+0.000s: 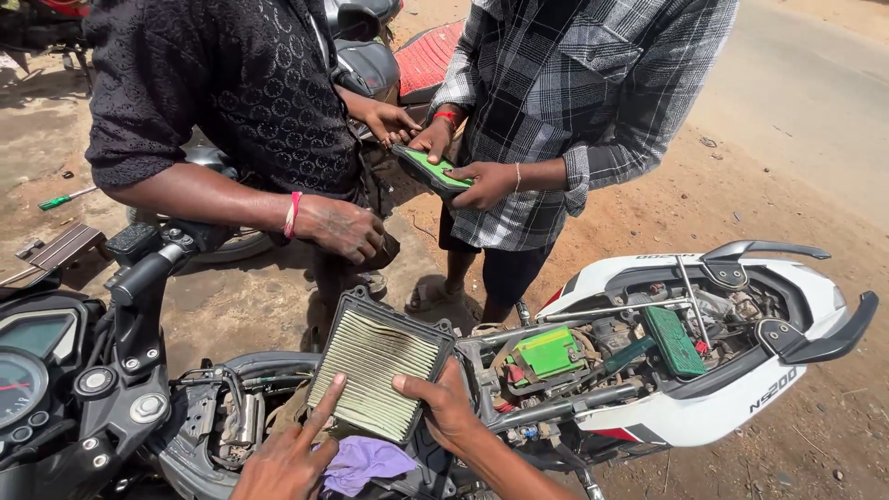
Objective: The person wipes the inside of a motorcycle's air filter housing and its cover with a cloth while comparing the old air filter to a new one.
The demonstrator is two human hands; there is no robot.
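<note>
Rectangular pleated air filter in black frame [378, 373], lower centre, is gripped by right hand [444, 407]; left hand [292, 454] touches it open-fingered, above a purple cloth [366, 460]; stripped white motorcycle [704, 398] behind.

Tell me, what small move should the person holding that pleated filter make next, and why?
Probably tilt the air filter toward the light to check its pleats. The right hand grips its lower right edge, the left hand only touches its lower left corner with a finger, and the pleats look grey and dusty. A purple cloth lies just below.
</note>
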